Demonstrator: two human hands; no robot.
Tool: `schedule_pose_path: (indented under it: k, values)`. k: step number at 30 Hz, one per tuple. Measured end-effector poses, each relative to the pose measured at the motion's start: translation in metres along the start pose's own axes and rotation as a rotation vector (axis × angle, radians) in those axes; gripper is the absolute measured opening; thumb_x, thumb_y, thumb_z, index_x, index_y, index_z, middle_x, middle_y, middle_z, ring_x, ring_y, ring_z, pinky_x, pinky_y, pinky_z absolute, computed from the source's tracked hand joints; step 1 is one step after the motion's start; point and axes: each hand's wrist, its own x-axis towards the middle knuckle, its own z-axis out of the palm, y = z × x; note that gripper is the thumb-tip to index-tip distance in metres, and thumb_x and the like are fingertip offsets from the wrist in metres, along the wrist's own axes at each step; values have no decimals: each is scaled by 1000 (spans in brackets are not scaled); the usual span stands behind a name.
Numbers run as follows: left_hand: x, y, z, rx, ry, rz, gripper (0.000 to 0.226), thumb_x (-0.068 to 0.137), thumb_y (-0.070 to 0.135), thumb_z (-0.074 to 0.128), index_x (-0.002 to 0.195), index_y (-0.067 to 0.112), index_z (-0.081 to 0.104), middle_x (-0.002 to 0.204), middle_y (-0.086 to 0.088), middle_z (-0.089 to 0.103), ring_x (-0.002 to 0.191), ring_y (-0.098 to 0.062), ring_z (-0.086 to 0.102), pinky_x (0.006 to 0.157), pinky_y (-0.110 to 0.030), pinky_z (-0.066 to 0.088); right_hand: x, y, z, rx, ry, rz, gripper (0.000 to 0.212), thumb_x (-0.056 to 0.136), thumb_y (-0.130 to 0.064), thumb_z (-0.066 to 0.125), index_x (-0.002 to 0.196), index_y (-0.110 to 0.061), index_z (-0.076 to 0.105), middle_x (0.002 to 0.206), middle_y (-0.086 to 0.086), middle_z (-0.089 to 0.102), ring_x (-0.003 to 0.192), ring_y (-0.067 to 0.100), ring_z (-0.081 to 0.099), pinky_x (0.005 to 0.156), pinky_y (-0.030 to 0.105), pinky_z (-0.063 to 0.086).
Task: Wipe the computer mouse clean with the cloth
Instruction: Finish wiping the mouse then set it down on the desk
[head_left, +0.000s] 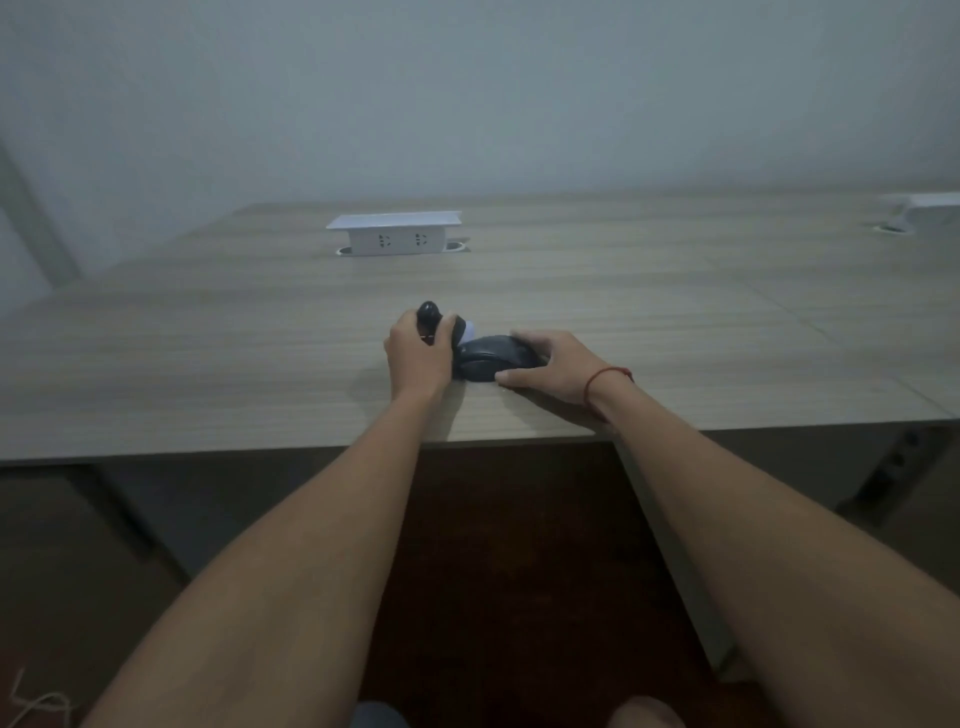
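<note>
A black computer mouse (488, 358) lies on the wooden desk (675, 332) near its front edge. My right hand (556, 364) grips it from the right, with the thumb at its near side and the fingers over its far side. Just to its left, my left hand (418, 356) is closed around a second black rounded object (430, 313) held upright; I cannot tell what that object is. A small pale piece, possibly the cloth (470, 329), shows between the two hands, mostly hidden.
A white pop-up socket box (397, 234) stands at the back middle of the desk. A white clamp or arm base (914, 210) sits at the far right. A red string circles my right wrist. Below the front edge are the dark floor and desk legs.
</note>
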Motion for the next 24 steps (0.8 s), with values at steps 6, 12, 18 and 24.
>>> schedule_pose_path:
  k: [6,12,18,24]
  values:
    - [-3,-6,0,49,-71,77,28,88,28,66,84,1,63,80,-9,62,75,-21,56,66,-27,42,-7,22,-20,-33,135,93,56,96,2,50,149,-6,34,153,14,40,141,23,37,105,20,28]
    - [-22,1,-8,63,-131,248,19,88,25,67,80,8,65,74,-3,63,68,-12,58,57,-10,42,-11,14,-7,164,147,137,72,91,-39,61,149,-8,33,151,11,42,132,25,46,110,39,38]
    - [-28,23,-12,-67,-6,254,15,87,21,68,77,12,62,66,10,57,62,1,54,57,-2,40,-8,10,8,-116,165,134,94,57,-79,67,128,-20,50,128,3,58,114,26,55,99,47,47]
    - [-10,28,-1,141,-294,272,14,87,23,69,92,11,66,85,-1,64,75,-10,60,63,-13,43,2,14,5,50,119,68,116,59,-59,84,150,-14,27,148,7,44,129,27,47,105,42,43]
